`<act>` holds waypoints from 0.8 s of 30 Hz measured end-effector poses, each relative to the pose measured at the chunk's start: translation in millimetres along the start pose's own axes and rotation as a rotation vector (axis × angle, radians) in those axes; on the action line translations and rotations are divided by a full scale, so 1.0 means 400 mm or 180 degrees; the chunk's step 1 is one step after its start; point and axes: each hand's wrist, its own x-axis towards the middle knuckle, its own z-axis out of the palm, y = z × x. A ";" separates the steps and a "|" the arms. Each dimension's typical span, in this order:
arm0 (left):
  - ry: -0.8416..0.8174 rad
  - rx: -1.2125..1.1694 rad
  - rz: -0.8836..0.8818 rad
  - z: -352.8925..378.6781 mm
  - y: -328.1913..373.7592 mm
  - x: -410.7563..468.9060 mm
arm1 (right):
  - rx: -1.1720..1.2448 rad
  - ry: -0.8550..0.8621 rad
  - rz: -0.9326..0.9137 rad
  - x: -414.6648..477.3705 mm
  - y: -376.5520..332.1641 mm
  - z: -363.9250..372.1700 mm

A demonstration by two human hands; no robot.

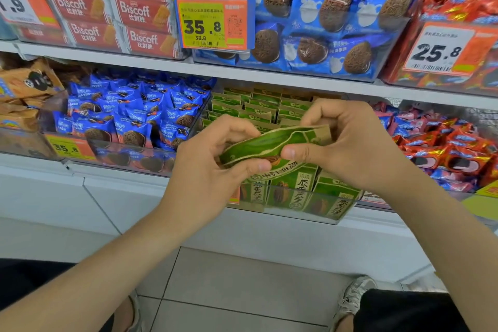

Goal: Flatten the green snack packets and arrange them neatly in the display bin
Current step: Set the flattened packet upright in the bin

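A green and tan snack packet (272,143) lies nearly level between both hands, just above the front of the clear display bin (301,211). My left hand (213,167) pinches its left end with thumb and fingers. My right hand (347,143) grips its right end, thumb on the near face. Inside the bin, several green packets (258,108) stand in rows at the back, and a few (304,191) lean against the front wall, partly hidden by my hands.
Blue cookie packets (134,118) fill the bin to the left, red and blue ones (444,153) the bin to the right. The upper shelf (269,73) overhangs close above with Biscoff boxes (134,13) and price tags (213,24). Tiled floor (242,286) lies below.
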 end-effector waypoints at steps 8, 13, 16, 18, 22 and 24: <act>-0.0021 0.0404 0.0401 -0.007 -0.019 0.007 | -0.0199 -0.0014 -0.0358 -0.023 -0.006 0.040; 0.0213 -0.0153 0.0037 -0.001 -0.003 0.003 | -0.0182 0.0006 -0.0170 -0.018 -0.004 0.026; -0.0037 -0.0149 -0.0197 0.001 0.000 0.007 | -0.0308 -0.0127 -0.0053 -0.017 -0.006 0.025; -0.0052 -0.0241 -0.0370 -0.005 0.007 0.017 | -0.0124 0.0029 -0.0030 -0.015 -0.007 0.031; 0.0402 -0.0982 -0.0771 -0.010 0.014 0.041 | 0.0855 0.0510 0.0334 0.001 0.001 0.037; 0.0593 -0.1265 -0.0865 -0.010 0.014 0.053 | 0.1093 0.0102 0.0585 0.011 0.008 0.031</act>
